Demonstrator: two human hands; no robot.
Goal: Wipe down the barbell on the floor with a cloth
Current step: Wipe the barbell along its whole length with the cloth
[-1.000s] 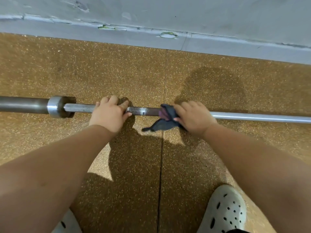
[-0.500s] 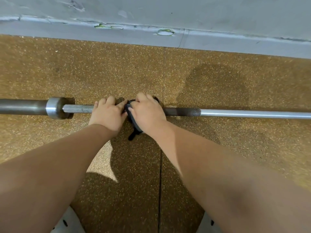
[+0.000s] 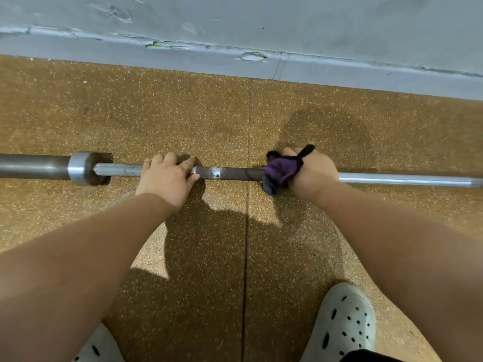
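Observation:
A steel barbell (image 3: 230, 173) lies across the speckled brown floor, its collar (image 3: 83, 168) and thick sleeve at the left. My left hand (image 3: 167, 177) grips the shaft just right of the collar, fingers curled over it. My right hand (image 3: 311, 172) grips a dark purple cloth (image 3: 279, 169) wrapped round the shaft to the right of centre. A dark, knurled stretch of bar shows between my two hands. Beyond my right hand the shaft is bright and smooth.
A grey wall (image 3: 235, 27) with a low ledge runs along the far side of the floor, close behind the bar. My feet in white perforated clogs (image 3: 345, 325) stand at the bottom of the view. A floor seam (image 3: 247, 231) runs toward me between my arms.
My right hand slid the cloth left along the bar until it met my left hand, then back right to where it is now. My left hand kept its hold.

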